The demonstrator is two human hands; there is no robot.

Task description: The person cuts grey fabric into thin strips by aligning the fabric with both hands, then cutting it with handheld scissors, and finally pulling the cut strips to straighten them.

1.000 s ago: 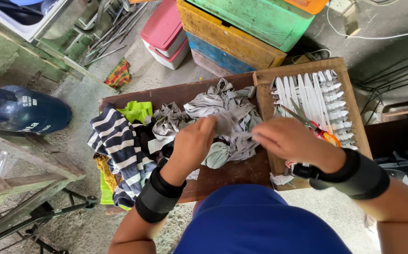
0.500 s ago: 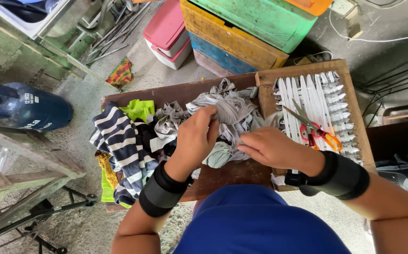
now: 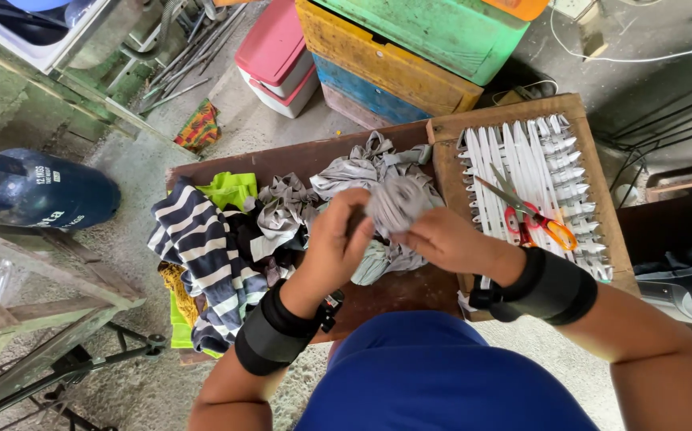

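Both hands are raised over a brown wooden table (image 3: 394,289). My left hand (image 3: 336,242) and my right hand (image 3: 443,239) together grip a grey fabric strip (image 3: 395,203), bunched between the fingers. Under them lies a pile of grey cloth strips (image 3: 346,177). To the right a wooden frame (image 3: 525,109) holds several white strips stretched side by side, and red-and-orange-handled scissors (image 3: 531,215) lie on them. Black bands wrap both wrists.
Striped navy-and-white cloth (image 3: 202,247) and lime-green cloth (image 3: 230,188) lie at the table's left end. Stacked yellow, blue and green crates (image 3: 410,56) and pink-lidded boxes (image 3: 276,56) stand behind. A blue gas cylinder (image 3: 43,191) lies left, beside a wooden stand (image 3: 35,307).
My right hand moved left from the white-strip frame to meet my left hand. Both hands lifted a grey strip up off the pile.
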